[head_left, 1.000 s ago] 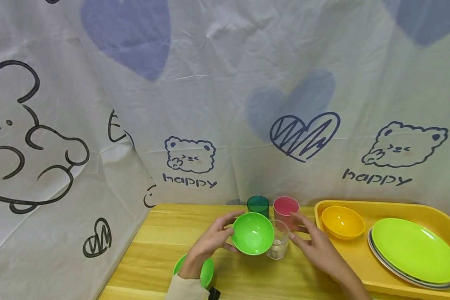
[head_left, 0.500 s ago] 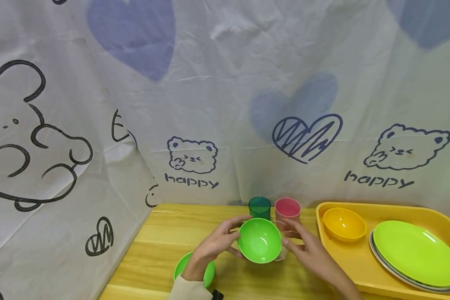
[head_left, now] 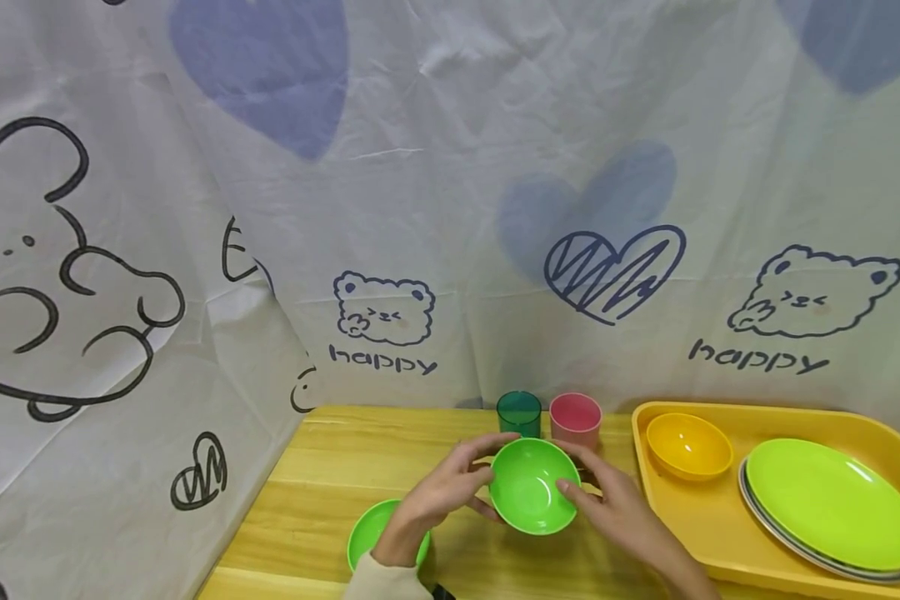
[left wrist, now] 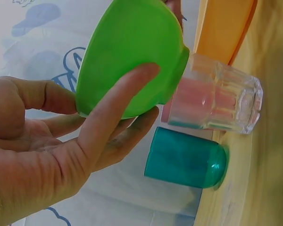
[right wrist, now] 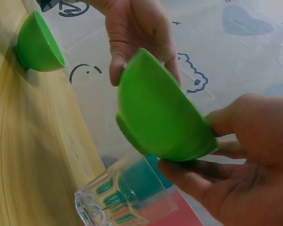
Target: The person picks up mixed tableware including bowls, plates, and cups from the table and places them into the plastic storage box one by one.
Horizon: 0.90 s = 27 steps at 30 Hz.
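Heart-printed cloth [head_left: 450, 200] behind wooden table [head_left: 330, 454]

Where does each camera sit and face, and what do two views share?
Head: worn on the head, facing forward and down at the table and yellow tray; left hand, right hand and a sleeve show.
Left wrist: on that wrist, facing the outside of the held green bowl, clear glass beyond; left hand large, a sliver of the right.
Right wrist: on that wrist, facing the bowl from the other side; both hands show.
Both wrist views share the bowl, glass and teal cup.
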Motion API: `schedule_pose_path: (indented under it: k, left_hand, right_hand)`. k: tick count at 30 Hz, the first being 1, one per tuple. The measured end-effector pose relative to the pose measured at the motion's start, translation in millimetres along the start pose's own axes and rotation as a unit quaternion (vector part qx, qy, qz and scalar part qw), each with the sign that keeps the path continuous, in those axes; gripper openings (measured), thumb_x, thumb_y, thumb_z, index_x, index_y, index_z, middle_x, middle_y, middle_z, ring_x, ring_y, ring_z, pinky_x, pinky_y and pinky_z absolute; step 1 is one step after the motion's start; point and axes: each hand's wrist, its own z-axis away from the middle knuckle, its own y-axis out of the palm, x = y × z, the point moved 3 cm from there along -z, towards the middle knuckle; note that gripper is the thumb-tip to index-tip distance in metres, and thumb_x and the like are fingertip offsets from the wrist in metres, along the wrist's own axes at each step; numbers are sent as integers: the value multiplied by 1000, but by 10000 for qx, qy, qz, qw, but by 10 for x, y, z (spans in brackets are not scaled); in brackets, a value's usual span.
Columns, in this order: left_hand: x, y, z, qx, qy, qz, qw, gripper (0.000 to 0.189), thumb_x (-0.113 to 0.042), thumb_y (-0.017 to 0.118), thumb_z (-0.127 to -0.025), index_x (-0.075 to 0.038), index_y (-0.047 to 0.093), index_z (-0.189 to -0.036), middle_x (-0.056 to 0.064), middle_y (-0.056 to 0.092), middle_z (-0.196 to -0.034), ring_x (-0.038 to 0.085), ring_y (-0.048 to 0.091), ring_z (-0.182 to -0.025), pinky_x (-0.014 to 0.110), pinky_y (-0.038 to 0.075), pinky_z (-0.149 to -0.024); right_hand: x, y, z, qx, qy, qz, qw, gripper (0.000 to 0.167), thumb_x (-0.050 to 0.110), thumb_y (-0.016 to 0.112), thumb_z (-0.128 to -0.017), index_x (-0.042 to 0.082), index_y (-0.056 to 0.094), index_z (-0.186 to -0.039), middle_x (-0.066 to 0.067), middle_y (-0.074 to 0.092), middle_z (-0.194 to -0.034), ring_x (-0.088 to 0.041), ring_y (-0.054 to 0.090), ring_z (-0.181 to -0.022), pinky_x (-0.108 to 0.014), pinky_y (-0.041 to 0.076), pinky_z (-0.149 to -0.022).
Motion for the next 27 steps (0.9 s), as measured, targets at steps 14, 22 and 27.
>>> schedule_pose_path:
  k: [14,22,27]
  left_hand:
    - [-15,30,-3,184,68,-9,9998,57,4,47,-99,-3,41,-155,17,43,-154,31,65,-113,46,64,-68]
    - [-36,-53,54,438,297,-597,9968,44,-13,48,-110,-5,45,-153,18,47,-152,34,59,-126,43,62,-85]
    - [13,-310,223,235,560,-2407,9687,33,-17,50,-109,-4,61,-137,15,61,-139,36,57,-128,45,56,-98]
  right_hand:
    - [8,3,-16,-221,6,-177,9996,40,-2,60,-100,-1,56,-139,-19,64,-129,-39,64,-115,-43,58,-94]
    - [2,-100,-36,5,486,-393,9980,40,1,55,-103,5,54,-143,-21,61,-132,-35,66,-112,-35,61,-86]
    - [-12,-283,-17,-4,1018,-312,9943,44,5,52,-105,8,50,-148,-22,60,-134,-34,67,-111,-33,62,-84]
